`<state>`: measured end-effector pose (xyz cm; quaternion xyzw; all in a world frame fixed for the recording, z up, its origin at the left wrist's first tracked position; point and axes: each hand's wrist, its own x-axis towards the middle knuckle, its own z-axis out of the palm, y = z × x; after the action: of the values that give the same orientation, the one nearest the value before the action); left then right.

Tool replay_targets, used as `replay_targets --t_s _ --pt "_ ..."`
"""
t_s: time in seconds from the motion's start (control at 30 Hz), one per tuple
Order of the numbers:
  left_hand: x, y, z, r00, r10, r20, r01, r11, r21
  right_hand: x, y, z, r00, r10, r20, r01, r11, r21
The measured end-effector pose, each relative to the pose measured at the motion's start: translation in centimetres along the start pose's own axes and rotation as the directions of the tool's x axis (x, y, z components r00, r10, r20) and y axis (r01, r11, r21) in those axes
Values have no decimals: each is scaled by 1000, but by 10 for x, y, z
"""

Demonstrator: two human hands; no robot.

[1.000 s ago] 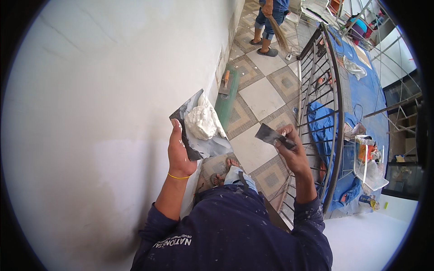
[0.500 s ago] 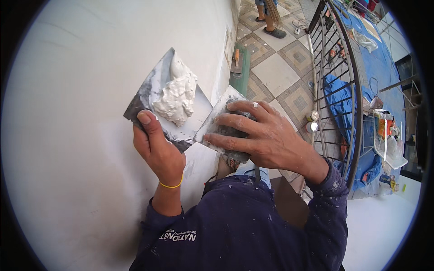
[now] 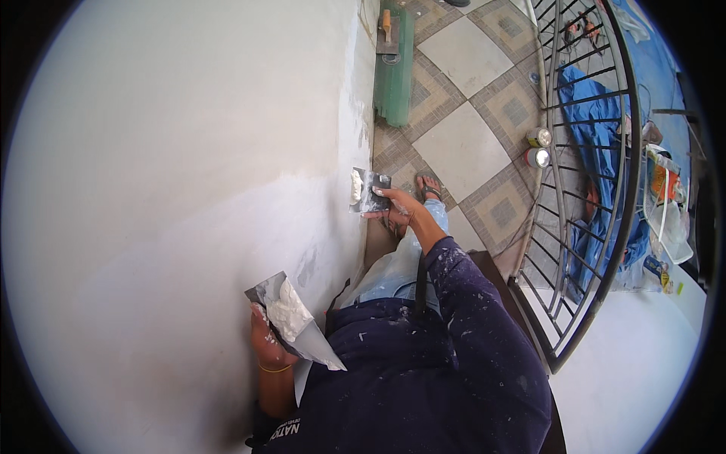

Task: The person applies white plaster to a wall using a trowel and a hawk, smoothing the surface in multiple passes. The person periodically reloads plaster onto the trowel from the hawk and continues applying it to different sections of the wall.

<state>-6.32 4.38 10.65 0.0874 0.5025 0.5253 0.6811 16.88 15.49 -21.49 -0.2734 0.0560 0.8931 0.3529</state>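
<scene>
My left hand (image 3: 270, 342) is closed on a flat metal scraper plate (image 3: 319, 349), held low in front of my body beside the wall. A thick heap of white putty (image 3: 290, 312) lies on this plate. Farther forward, my right hand (image 3: 402, 209) grips a smaller putty blade (image 3: 373, 198) with its fingers around the back edge. A strip of white putty (image 3: 355, 186) sits along the blade's wall-side edge. That edge is close to the pale wall (image 3: 227, 166); whether it touches, I cannot tell. Damp-looking patches mark the wall between my hands.
Along the wall's foot lies a green container (image 3: 393, 91) with a wooden-handled trowel (image 3: 387, 34) on it. A dark metal railing (image 3: 631, 181) runs on the right, with two cans (image 3: 538, 157) at its base. Blue tarpaulin (image 3: 586, 113) shows beyond. My feet stand on the tiled floor (image 3: 465, 144).
My hands have moved apart: the right blade went forward toward the wall carrying putty, and the left plate came down and closer to my body. The view shifted; the person's legs ahead are mostly out of it.
</scene>
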Motion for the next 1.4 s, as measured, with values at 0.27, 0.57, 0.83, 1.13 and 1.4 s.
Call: replay_targets --t_s 0.27,0.57,0.83,1.13,1.4 --pt "11 -9 -27 996 -14 -91 20 998 64 26 22 -13 999 -10 33 9 1000 26" --pt "23 -24 -23 997 -49 64 50 999 -1 -2 -13 -21 996 -13 -92 8 998 -63" --pt "-17 -40 -32 990 -136 -37 135 990 -28 62 14 -35 968 -64 -243 22 985 -170" --pt "-29 -54 -61 965 -244 -99 241 970 -43 110 61 -24 943 -109 -314 39 975 -221" --pt "-30 -78 -88 940 -301 -158 296 954 -56 133 71 -17 923 -177 -341 94 965 -246"
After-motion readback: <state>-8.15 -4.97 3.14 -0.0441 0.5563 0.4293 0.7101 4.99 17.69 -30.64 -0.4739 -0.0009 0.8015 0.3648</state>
